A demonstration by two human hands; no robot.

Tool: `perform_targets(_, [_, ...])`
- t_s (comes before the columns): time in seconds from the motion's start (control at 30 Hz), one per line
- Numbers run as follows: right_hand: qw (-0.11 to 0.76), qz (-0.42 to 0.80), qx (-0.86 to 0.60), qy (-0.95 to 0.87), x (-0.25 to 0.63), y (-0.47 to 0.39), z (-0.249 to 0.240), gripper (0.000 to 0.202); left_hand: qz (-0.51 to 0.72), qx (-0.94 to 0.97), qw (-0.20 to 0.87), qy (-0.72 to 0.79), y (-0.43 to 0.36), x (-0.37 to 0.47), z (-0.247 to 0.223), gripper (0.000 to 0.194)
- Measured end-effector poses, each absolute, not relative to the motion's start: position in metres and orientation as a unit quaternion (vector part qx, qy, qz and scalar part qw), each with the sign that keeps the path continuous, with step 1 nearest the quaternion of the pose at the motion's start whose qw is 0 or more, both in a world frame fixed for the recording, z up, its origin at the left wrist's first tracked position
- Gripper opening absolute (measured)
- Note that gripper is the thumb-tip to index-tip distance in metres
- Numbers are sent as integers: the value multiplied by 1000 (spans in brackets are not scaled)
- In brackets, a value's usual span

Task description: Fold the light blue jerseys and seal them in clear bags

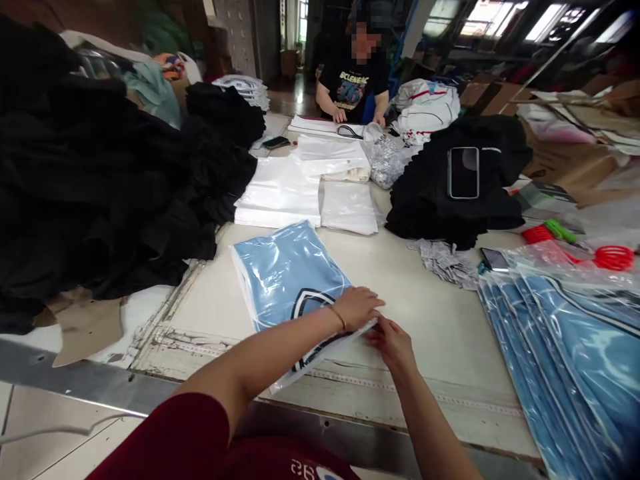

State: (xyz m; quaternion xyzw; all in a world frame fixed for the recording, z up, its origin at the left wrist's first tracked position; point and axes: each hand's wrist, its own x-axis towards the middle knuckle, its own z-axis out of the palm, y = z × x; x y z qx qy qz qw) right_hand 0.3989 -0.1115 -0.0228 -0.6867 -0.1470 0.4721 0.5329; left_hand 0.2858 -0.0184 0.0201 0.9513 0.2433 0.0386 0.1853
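Note:
A folded light-blue garment with a black-and-white curved design lies in a clear plastic bag point(295, 267), turned at an angle on the worktable. My left hand point(356, 308), a yellow bracelet at its wrist, reaches across the bag and has its fingers closed at the right corner. From the right, my right hand point(395, 343) pinches the same edge, close to the left fingertips. The fingers partly hide that edge. At the right, several bagged blue garments point(575, 333) lie in an overlapping stack.
Black cloth point(100, 167) is heaped at the left, with another black pile point(465, 187) at the right bearing a phone point(464, 173). White plastic bags point(280, 193) lie beyond my hands. Grey tags point(445, 261) lie near the right stack. A person point(353, 80) works at the far end.

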Motion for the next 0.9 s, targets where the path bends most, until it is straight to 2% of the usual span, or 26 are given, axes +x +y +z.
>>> perform_targets(0.13, [526, 502, -678, -107, 399, -114, -21, 25, -66, 968, 177, 167, 8, 326, 9, 22])
perform_targets(0.23, [520, 507, -680, -101, 402, -115, -21, 25, -87, 968, 185, 144, 12, 332, 0, 24])
perform_targets(0.4, [481, 549, -673, -122, 389, -123, -18, 20, -82, 969, 177, 150, 17, 332, -3, 31])
perform_targets(0.63, [337, 699, -610, -162, 318, -165, -8, 24, -44, 959, 194, 201, 29, 343, -8, 36])
perform_targets(0.9, [289, 716, -609, -181, 321, -176, 0, 21, -27, 952, 198, 233, 27, 350, -15, 33])
